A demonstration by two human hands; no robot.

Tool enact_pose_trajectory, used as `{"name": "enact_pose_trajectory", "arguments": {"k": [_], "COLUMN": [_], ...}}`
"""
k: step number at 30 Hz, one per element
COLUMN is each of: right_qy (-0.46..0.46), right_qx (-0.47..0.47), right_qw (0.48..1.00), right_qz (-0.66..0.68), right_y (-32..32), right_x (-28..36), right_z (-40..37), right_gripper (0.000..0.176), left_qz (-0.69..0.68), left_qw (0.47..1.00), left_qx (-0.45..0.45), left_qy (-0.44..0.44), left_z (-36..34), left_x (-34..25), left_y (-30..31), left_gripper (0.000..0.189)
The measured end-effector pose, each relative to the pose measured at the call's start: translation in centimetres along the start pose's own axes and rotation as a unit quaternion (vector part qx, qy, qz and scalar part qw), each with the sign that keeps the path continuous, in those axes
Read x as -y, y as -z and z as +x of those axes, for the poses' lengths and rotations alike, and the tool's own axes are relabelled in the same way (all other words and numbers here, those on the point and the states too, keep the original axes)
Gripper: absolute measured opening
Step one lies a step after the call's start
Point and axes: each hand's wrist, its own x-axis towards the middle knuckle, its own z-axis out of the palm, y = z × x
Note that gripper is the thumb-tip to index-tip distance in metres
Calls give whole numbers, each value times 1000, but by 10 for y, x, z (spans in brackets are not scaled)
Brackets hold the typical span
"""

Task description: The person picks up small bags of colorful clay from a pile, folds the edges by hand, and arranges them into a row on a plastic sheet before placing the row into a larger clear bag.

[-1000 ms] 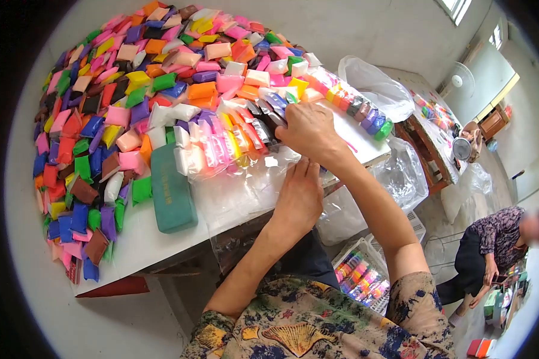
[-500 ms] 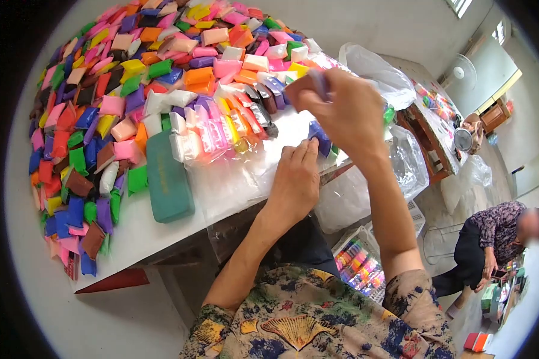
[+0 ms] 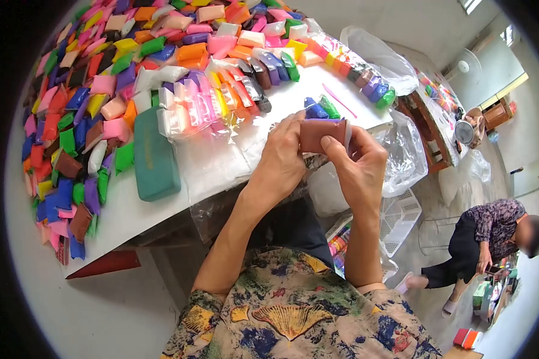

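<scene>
Between my two hands is a small brown packet (image 3: 321,137), held above the table's front edge; a purple strip shows along its top, perhaps a second packet behind it. My left hand (image 3: 280,154) pinches its left end. My right hand (image 3: 359,164) grips the right end, thumb on the front face. Just beyond them lie a blue packet (image 3: 313,110) and a green packet (image 3: 328,108) on the white tabletop. A pink stick (image 3: 340,100) rests close by. Left of my hands, a clear plastic bag (image 3: 206,125) lies with several coloured packets lined up at it.
A big heap of coloured packets (image 3: 105,84) covers the table's left and back. A green case (image 3: 156,157) stands at the front. Another filled clear bag (image 3: 353,70) lies at right. A white crate (image 3: 399,224) is below the table. A seated person (image 3: 491,239) is at far right.
My right hand has come down and inward with the brown packet. My left hand has left the table edge and now grips that packet too. The pink stick has come into sight.
</scene>
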Motion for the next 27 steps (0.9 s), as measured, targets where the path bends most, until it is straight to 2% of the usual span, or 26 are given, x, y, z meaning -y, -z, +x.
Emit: {"name": "enact_pose_trajectory", "arguments": {"k": [4,7,10,11,13,16,19,22,27], "right_qy": [20,67,129,149,131,163,114,162,173], "right_qx": [-22,-67,-104,-117,-105,-145,-121,-136,-135], "right_qw": [999,992,974,966,971,957,967,953,949], "right_qz": [-19,-81,-157,-177,-171,-191,-193,-215,-227], "right_y": [-9,-17,-28,-31,-35,-42,-44,-46,-49], "right_x": [2,1,-14,-15,-14,-22,-22,-27,-33], "right_z": [4,0,-1,-2,-5,-6,-10,-7,-5], "right_gripper": [33,28,33,33,36,36,36,37,36], "left_qz": [-11,74,105,95,75,107,126,156,161], "left_qw": [999,996,990,993,996,992,991,983,976], "left_qx": [-33,-52,-86,-66,-26,-35,-32,-95,-149], "left_qy": [14,-7,-24,-2,41,53,39,-1,6], "left_z": [-1,-6,-11,-11,-12,-15,-19,-24,-26], "left_x": [-11,-14,-12,-14,-20,-26,-26,-16,-14], "left_y": [8,7,0,1,3,0,-1,-9,-12], "left_gripper": [47,42,39,41,46,47,48,42,45]}}
